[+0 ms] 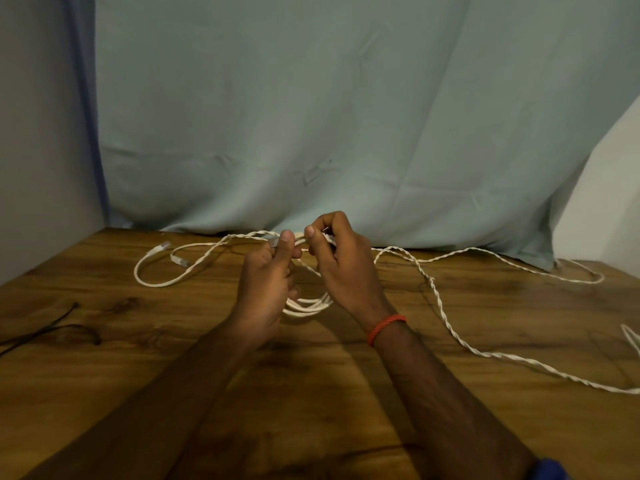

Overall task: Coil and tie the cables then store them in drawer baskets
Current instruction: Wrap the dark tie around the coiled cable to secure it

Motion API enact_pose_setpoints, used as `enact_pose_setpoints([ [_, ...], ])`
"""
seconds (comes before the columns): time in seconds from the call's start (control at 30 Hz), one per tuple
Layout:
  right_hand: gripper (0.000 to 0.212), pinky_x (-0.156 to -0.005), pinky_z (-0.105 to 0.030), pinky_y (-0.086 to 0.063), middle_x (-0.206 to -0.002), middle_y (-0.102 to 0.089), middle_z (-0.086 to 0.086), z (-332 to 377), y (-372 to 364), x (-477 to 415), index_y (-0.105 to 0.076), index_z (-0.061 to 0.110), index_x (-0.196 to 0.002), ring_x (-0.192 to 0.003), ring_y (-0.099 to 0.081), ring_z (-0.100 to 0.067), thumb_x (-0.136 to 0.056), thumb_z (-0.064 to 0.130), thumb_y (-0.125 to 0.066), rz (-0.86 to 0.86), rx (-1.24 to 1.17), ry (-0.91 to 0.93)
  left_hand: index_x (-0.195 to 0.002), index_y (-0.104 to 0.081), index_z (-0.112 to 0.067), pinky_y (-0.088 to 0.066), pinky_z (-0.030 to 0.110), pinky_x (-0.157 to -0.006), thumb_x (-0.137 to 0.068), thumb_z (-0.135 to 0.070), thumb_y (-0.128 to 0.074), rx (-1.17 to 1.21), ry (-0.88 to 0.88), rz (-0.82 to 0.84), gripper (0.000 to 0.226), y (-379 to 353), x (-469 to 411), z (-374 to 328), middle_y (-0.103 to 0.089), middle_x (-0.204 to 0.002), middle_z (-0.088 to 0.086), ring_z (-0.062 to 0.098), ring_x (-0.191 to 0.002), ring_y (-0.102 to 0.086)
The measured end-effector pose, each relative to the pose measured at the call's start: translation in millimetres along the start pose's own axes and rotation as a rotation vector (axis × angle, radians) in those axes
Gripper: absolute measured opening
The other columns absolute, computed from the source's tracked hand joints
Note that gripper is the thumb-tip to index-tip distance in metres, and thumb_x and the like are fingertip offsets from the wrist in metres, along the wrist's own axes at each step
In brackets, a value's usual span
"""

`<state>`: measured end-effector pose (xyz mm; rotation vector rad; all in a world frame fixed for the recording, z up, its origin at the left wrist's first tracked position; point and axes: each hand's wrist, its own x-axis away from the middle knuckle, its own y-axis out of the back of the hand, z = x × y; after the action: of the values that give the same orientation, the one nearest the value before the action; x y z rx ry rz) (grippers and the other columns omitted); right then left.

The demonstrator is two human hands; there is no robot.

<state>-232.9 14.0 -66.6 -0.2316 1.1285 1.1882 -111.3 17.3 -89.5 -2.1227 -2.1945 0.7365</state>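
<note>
A long white twisted cable (436, 292) runs across the wooden table (173, 375). Part of it hangs as a small coil (308, 306) between my hands, above the table's middle. My left hand (266, 289) holds the coil's top, thumb pressed on the strands. Beside it, my right hand (339, 265) pinches the cable at the same spot. From there the loose cable trails right and off the frame's right edge. To the left, white ends with clear plugs (161, 247) lie in a loop.
A thin black cable (52, 327) lies at the table's left edge. A pale green cloth (311, 116) hangs behind the table, its hem touching the far edge. A wall stands at the left. An orange thread band circles my right wrist.
</note>
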Motion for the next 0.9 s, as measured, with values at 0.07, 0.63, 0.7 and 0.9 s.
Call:
enact_pose_setpoints([
  [0.07, 0.023, -0.066, -0.041, -0.052, -0.085, -0.068, -0.001, 6.6, 2.4, 1.8, -0.058, 0.015, -0.116, -0.071, -0.063, -0.016, -0.104, 0.032, -0.05, 0.036, 0.062, 0.013, -0.082, -0.062, -0.015, -0.03, 0.024, -0.044, -0.101, -0.047, -0.05, -0.042, 0.015, -0.052, 0.039, -1.4, 2.9, -5.1, -0.039, -0.055, -0.007, 0.008, -0.046, -0.033],
  [0.63, 0.032, -0.064, -0.039, -0.04, -0.104, -0.065, -0.014, 83.8, 143.4, 44.2, -0.051, 0.009, -0.116, -0.087, -0.062, -0.035, -0.107, 0.037, -0.038, 0.329, 0.723, 0.196, -0.08, -0.06, -0.016, -0.02, 0.016, -0.036, -0.1, -0.027, -0.055, 0.139, 0.175, -0.002, 0.024, -83.8, 102.5, -62.4, -0.041, -0.043, -0.01, 0.006, -0.037, -0.03],
  [0.7, 0.031, -0.066, -0.041, -0.043, -0.104, -0.065, -0.014, 89.7, 171.3, 52.4, -0.051, 0.01, -0.115, -0.088, -0.062, -0.036, -0.106, 0.036, -0.039, 0.307, 0.713, 0.154, -0.084, -0.061, -0.015, -0.022, 0.016, -0.037, -0.1, -0.027, -0.057, 0.139, 0.157, 0.041, 0.02, -104.5, 116.0, -66.8, -0.042, -0.046, -0.008, 0.006, -0.04, -0.031],
  [0.9, 0.026, -0.067, -0.044, -0.047, -0.102, -0.063, -0.015, 98.0, 266.7, 84.3, -0.052, 0.009, -0.115, -0.085, -0.062, -0.035, -0.106, 0.031, -0.042, 0.227, 0.82, 0.1, -0.091, -0.065, -0.014, -0.04, 0.023, -0.045, -0.101, -0.032, -0.058, 0.179, 0.174, 0.201, 0.022, -181.5, 162.3, -66.8, -0.053, -0.056, 0.0, 0.01, -0.043, -0.046],
])
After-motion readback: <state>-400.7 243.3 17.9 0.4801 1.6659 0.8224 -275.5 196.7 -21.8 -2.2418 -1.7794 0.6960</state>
